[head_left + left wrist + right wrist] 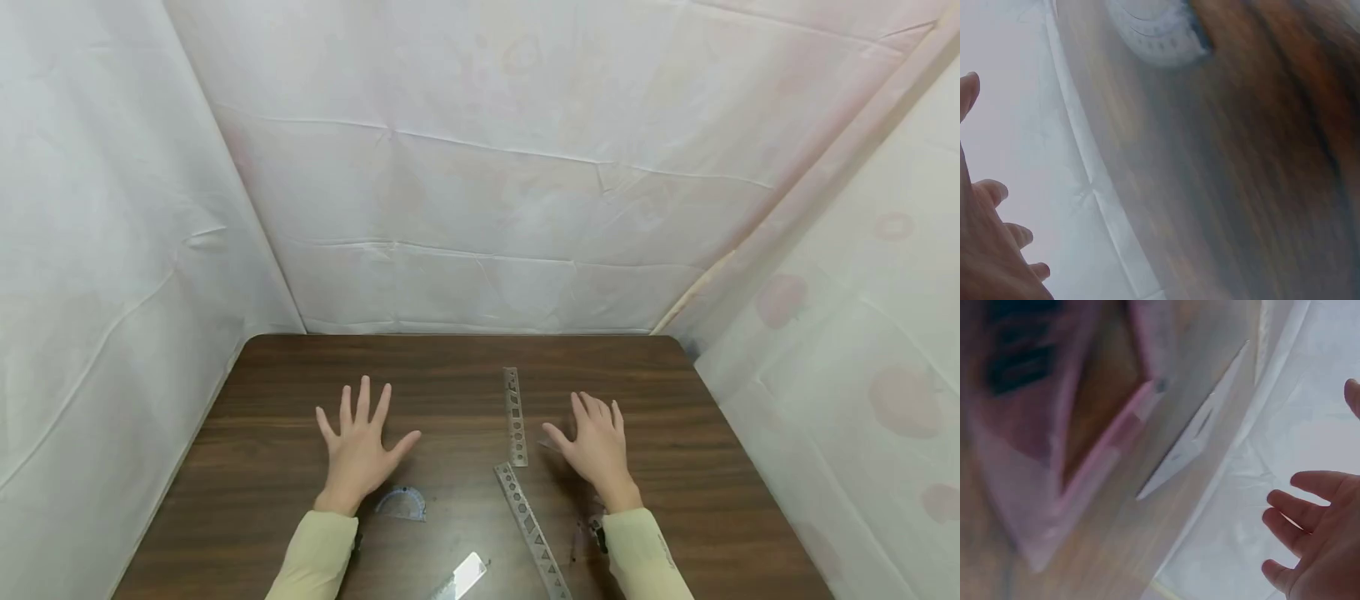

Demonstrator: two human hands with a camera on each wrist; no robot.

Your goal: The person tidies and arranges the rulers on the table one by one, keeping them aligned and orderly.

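The brown table (300, 375) carries 2 stencil rulers (514, 415), at 12 and 6 o'clock of each other. The left hand (360, 450), fingers spread and released, hovers at 11 o'clock of the protractor (402, 503). The right hand (596, 446), relaxed, grasps nothing, at 3 o'clock of the upper ruler.

A dark wooden bench (675, 400) with rounded far corners carries a few drawing tools. A perforated stencil ruler (514, 416) lies lengthwise near the middle, a second stencil ruler (531, 528) slants just below it (their ends nearly meeting). A small clear protractor (402, 504) lies left of these, and a clear short ruler (462, 577) lies at the near edge.
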